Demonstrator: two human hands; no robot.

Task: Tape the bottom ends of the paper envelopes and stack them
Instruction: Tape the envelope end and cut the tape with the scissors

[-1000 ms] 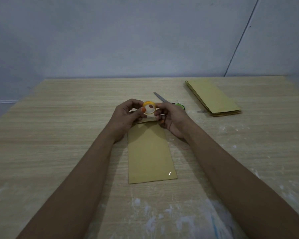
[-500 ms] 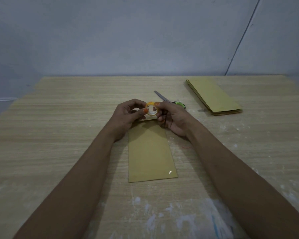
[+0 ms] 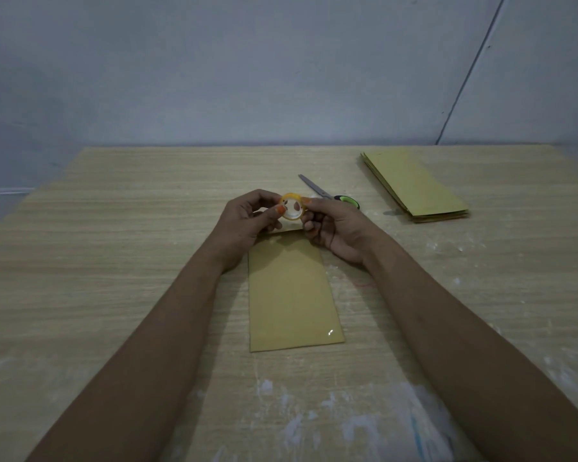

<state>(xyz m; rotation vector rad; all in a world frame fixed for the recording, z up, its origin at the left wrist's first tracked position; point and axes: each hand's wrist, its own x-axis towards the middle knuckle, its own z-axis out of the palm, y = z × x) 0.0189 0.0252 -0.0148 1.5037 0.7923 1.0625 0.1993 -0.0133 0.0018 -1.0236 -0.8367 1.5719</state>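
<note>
A single brown paper envelope [image 3: 292, 295] lies flat on the wooden table [image 3: 114, 261] straight in front of me, its long side running away from me. Above its far end I hold a small yellow roll of clear tape [image 3: 293, 207] between both hands. My left hand [image 3: 247, 221] pinches the roll's left side with thumb and fingers. My right hand [image 3: 331, 228] pinches its right rim, the other fingers curled below. A stack of several brown envelopes [image 3: 414, 185] rests at the back right.
Scissors [image 3: 327, 193] with a green and black handle lie just beyond my right hand, blades pointing back left. White smears mark the table's near and right parts. A blue-grey wall stands behind the table's far edge.
Both hands have stayed over the envelope's far end. The tape roll has been turned slightly between my fingers. The envelope, scissors and stack have not moved.
</note>
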